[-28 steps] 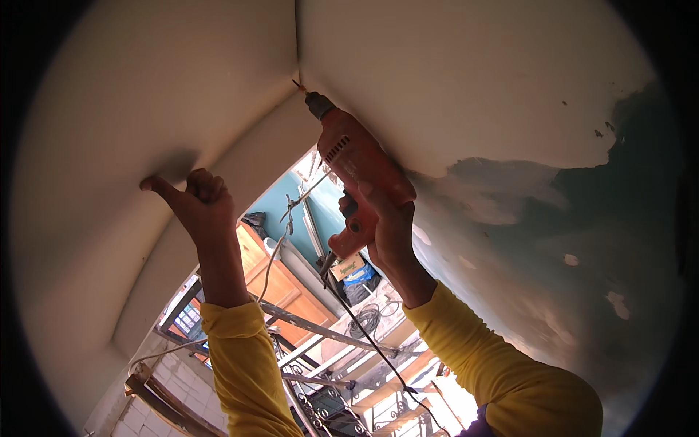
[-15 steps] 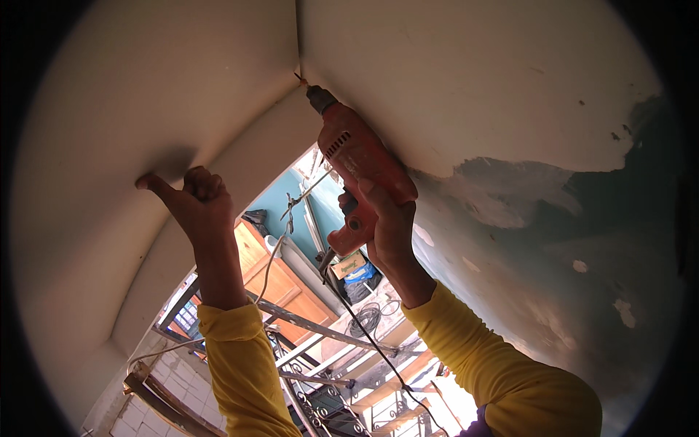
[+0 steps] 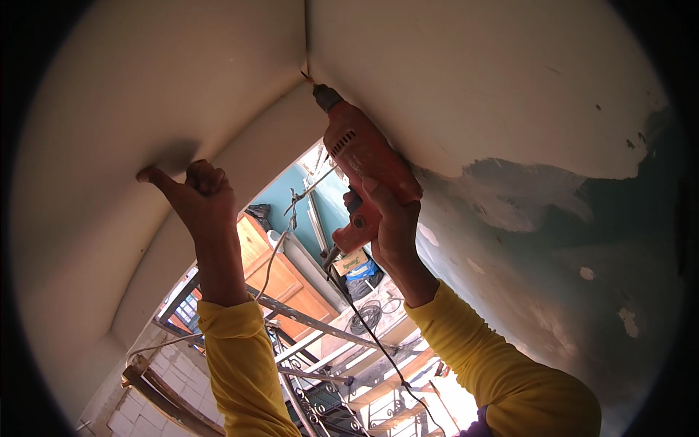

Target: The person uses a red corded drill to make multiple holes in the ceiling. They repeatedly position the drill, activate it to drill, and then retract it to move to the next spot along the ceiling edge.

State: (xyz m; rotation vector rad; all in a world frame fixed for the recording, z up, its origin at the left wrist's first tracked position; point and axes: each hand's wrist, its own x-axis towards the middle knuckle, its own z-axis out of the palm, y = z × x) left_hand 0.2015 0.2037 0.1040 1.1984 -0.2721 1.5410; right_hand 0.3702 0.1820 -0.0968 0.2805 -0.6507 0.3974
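My right hand (image 3: 397, 226) grips the handle of a red power drill (image 3: 368, 156), its fingers wrapped around the trigger side. The drill tilts up and left, and its thin bit (image 3: 305, 74) reaches the corner where the pale ceiling panel (image 3: 175, 80) meets the wall. A black cord (image 3: 364, 324) hangs from the drill's handle. My left hand (image 3: 200, 197) is raised against the panel with its thumb stretched out to the left. Its other fingers are curled in, and whatever they may hold is hidden.
On the right runs a wall (image 3: 539, 240) with pale filler over teal paint. Below are metal scaffold bars (image 3: 313, 318), a wooden door (image 3: 280, 280), a coil of cable (image 3: 368, 317), a cardboard box (image 3: 351, 262) and dark bags. A thin rope (image 3: 269, 273) hangs between my arms.
The view has shifted slightly, so the drill and the corner appear a little farther right. My left hand keeps its place and pose, and my right hand still holds the drill.
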